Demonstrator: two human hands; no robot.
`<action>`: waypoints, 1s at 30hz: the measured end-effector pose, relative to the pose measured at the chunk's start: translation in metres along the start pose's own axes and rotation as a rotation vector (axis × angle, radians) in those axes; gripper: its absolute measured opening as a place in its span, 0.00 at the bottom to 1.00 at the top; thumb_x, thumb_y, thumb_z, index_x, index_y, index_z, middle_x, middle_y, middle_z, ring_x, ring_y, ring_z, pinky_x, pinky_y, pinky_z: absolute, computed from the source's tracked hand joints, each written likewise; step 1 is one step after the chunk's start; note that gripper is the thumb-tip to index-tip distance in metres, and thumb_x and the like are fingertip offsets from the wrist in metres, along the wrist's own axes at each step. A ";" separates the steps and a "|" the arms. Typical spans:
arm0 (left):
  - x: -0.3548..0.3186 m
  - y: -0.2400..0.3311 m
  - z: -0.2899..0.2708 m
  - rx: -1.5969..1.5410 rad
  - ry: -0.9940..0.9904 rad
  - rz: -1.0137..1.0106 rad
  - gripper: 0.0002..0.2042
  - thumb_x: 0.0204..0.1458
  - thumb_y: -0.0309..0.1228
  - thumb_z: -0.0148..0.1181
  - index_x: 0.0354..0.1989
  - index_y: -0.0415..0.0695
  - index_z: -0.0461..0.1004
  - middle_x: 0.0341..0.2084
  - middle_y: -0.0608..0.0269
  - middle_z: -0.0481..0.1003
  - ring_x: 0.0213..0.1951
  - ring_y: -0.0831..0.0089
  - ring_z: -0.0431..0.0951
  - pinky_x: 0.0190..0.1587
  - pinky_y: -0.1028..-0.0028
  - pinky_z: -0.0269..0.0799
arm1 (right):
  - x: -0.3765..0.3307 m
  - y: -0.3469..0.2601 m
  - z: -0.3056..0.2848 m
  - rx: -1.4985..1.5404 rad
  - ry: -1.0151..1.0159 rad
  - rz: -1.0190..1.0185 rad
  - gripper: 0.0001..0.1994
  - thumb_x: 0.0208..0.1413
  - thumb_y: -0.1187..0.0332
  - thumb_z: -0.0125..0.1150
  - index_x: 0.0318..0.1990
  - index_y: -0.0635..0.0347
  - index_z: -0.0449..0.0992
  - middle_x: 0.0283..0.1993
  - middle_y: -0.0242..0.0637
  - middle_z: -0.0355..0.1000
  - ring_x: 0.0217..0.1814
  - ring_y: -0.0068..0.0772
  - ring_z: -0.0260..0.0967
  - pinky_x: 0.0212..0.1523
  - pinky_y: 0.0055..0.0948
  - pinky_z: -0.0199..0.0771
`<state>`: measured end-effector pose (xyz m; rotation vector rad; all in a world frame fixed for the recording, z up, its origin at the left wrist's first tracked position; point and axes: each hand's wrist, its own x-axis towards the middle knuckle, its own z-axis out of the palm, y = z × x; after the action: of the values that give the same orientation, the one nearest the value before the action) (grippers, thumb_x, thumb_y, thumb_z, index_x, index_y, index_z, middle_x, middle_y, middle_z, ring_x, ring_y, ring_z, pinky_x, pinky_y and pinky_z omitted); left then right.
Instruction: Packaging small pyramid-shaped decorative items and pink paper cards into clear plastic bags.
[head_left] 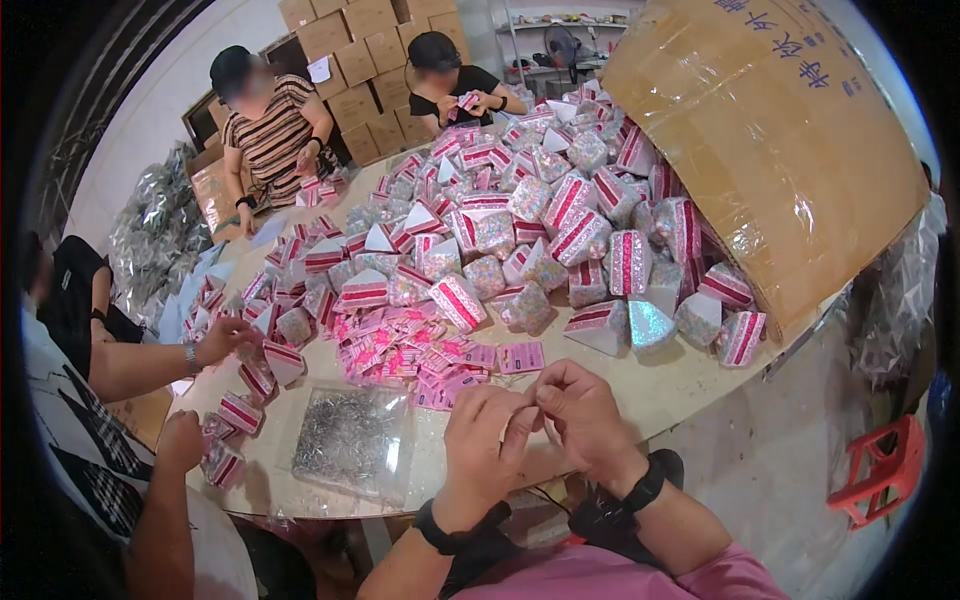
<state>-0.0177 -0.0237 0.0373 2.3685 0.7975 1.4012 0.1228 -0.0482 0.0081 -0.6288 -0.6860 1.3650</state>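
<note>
My left hand [483, 440] and my right hand [583, 418] meet over the table's front edge, fingertips pinched together. Something thin and pale seems to sit between them, too small and covered to name. Just beyond my fingers lies a heap of pink printed tags [400, 348], with a few loose tags [521, 357] at its right end. Left of my left hand is a clear shallow tray [398, 480] full of fine silvery metal pieces [345, 435]. Behind the tags rises a large pile of cake-slice ornaments, one of them [458, 303] close to the tags, with glittery sides and pink-and-white layers.
A big cardboard box [770, 150] leans over the pile's right side. A co-worker's arm [150, 365] reaches in at the left, near several ornaments [240, 412]. Two more people work across the table. A red stool [880, 470] stands on the floor at right.
</note>
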 end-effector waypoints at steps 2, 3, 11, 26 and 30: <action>0.001 -0.004 0.002 -0.008 -0.019 0.040 0.04 0.51 0.25 0.58 0.31 0.39 0.71 0.23 0.58 0.70 0.27 0.64 0.70 0.31 0.69 0.66 | -0.004 -0.001 0.000 -0.017 -0.020 0.022 0.04 0.58 0.73 0.56 0.37 0.63 0.69 0.31 0.36 0.72 0.27 0.21 0.68 0.24 0.16 0.66; 0.001 -0.004 0.003 0.002 0.000 0.055 0.04 0.51 0.25 0.58 0.30 0.39 0.70 0.22 0.58 0.69 0.26 0.63 0.70 0.30 0.69 0.65 | -0.006 -0.001 0.001 -0.024 -0.032 0.034 0.04 0.58 0.72 0.55 0.37 0.62 0.70 0.30 0.35 0.72 0.25 0.18 0.67 0.21 0.14 0.63; -0.012 -0.007 0.012 0.095 0.075 0.026 0.05 0.51 0.25 0.58 0.28 0.40 0.69 0.22 0.57 0.69 0.26 0.63 0.70 0.29 0.69 0.65 | -0.014 0.005 0.002 0.037 -0.020 0.221 0.04 0.58 0.72 0.56 0.36 0.62 0.71 0.28 0.31 0.70 0.23 0.15 0.62 0.22 0.15 0.60; -0.033 -0.004 -0.026 -0.197 -0.516 -0.138 0.11 0.49 0.32 0.59 0.39 0.40 0.72 0.35 0.54 0.73 0.39 0.53 0.73 0.41 0.62 0.69 | -0.038 0.004 -0.027 -0.163 -0.188 0.493 0.07 0.54 0.69 0.60 0.32 0.65 0.74 0.23 0.32 0.70 0.20 0.14 0.61 0.20 0.13 0.57; -0.044 0.000 -0.018 -0.049 -0.390 -0.058 0.04 0.49 0.28 0.58 0.28 0.42 0.71 0.23 0.59 0.72 0.28 0.55 0.72 0.30 0.62 0.68 | -0.039 0.006 -0.025 -0.279 -0.175 0.494 0.07 0.55 0.70 0.59 0.36 0.66 0.72 0.25 0.34 0.70 0.22 0.17 0.64 0.22 0.15 0.61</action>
<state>-0.0504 -0.0502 0.0142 2.4446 0.7055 0.8810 0.1349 -0.0862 -0.0160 -0.9521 -0.9102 1.8120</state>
